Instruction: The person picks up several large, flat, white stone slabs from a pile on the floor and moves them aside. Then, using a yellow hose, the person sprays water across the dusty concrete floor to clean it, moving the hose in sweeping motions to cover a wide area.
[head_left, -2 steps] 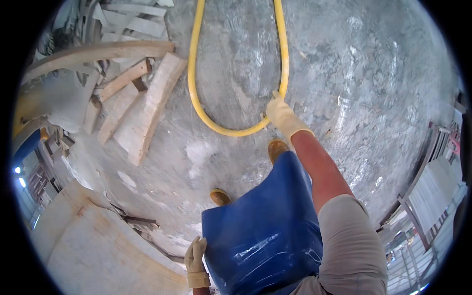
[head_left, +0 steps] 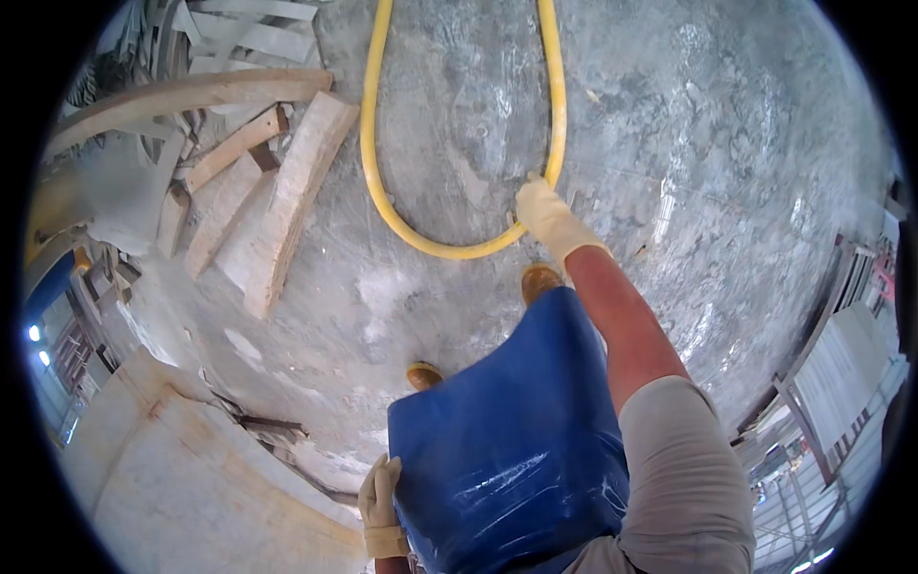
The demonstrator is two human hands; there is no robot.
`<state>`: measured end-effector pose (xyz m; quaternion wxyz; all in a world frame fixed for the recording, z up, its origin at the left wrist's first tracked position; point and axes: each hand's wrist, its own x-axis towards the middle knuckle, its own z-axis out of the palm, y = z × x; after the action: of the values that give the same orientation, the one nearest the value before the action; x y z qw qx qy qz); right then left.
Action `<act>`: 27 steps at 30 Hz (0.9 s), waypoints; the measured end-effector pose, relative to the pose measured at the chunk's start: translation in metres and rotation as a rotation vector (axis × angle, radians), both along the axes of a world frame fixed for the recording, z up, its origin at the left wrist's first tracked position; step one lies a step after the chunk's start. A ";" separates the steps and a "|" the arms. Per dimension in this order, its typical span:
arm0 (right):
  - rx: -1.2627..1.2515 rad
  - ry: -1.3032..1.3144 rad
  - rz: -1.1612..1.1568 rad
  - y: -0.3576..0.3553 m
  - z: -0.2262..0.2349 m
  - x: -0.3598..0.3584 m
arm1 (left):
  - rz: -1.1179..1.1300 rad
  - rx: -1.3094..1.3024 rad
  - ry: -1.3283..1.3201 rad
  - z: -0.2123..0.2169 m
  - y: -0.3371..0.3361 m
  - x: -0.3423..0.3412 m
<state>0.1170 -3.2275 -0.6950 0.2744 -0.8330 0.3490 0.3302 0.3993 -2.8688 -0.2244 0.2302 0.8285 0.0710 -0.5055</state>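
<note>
Nothing much is changing from a moment ago: the right hand [head_left: 542, 211], in a pale work glove, is staying closed around the thick yellow rubber hose [head_left: 449, 247], and the hose's loop is lying in the same place on the wet grey concrete floor [head_left: 727, 163]. Its fingers are curling tight about the hose where the right-hand run meets the bottom of the U-shaped bend; the two runs are going up and out of the upper edge of view. The left hand [head_left: 381, 497], also gloved, is pressing against the lower left edge of the shiny blue plastic apron [head_left: 507, 430] with its fingers spread half open; whether it is actually pinching the apron I cannot tell. Two tan boot tips [head_left: 540, 279] are showing just above the apron, the farther one close under the hose bend. Rough pale stone offcuts [head_left: 287, 182] are lying piled at upper left, well apart from the hose, and a large pale stone slab [head_left: 191, 478] is filling the lower left.
</note>
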 end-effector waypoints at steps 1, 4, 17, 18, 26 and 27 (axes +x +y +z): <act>0.062 -0.017 -0.052 0.000 -0.001 0.004 | -0.010 -0.002 -0.005 0.001 -0.008 -0.001; 0.074 -0.215 0.044 0.013 0.063 0.021 | -0.060 -0.043 -0.015 0.014 -0.041 -0.002; 0.025 -0.741 0.030 0.142 0.531 0.185 | -0.936 -0.111 0.344 0.107 -0.331 -0.080; 0.023 -0.748 0.047 0.146 0.550 0.193 | -0.873 -0.133 0.452 0.137 -0.337 -0.094; 0.259 -0.869 -0.222 0.215 0.713 0.143 | -1.314 -0.287 0.558 0.273 -0.260 -0.036; 0.257 -1.081 -0.545 0.260 0.682 0.121 | -1.413 -0.290 0.501 0.273 -0.232 -0.014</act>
<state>0.2381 -2.9679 -0.0130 0.5850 -0.7237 0.3182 -0.1813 0.3850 -3.1009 0.0485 -0.0645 0.4990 -0.4929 -0.7099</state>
